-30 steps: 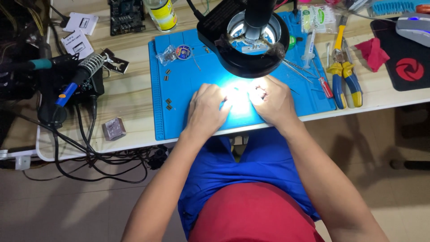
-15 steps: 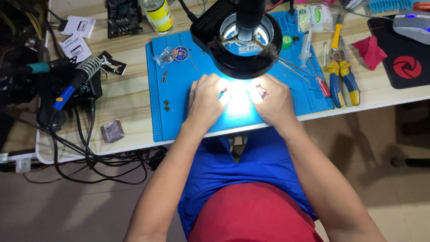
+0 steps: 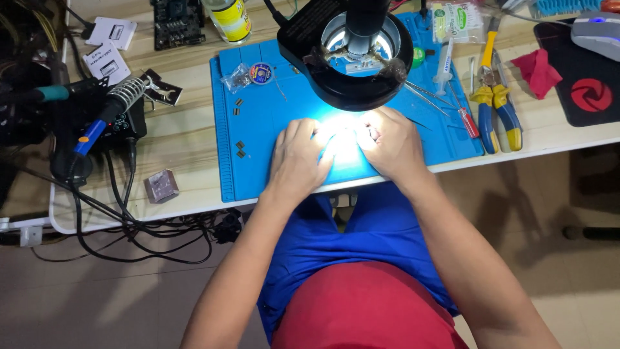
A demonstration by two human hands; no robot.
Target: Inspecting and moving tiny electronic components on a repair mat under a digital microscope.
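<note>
Glare hides whatever small part lies between both hands on the blue mat, near its front edge, directly below the ring lamp. Left hand rests palm down, fingers curled toward the bright patch; right hand is curled likewise, and I cannot tell what either grips. Pliers lie right of the mat, well apart. A soldering iron sits in its stand at far left.
</note>
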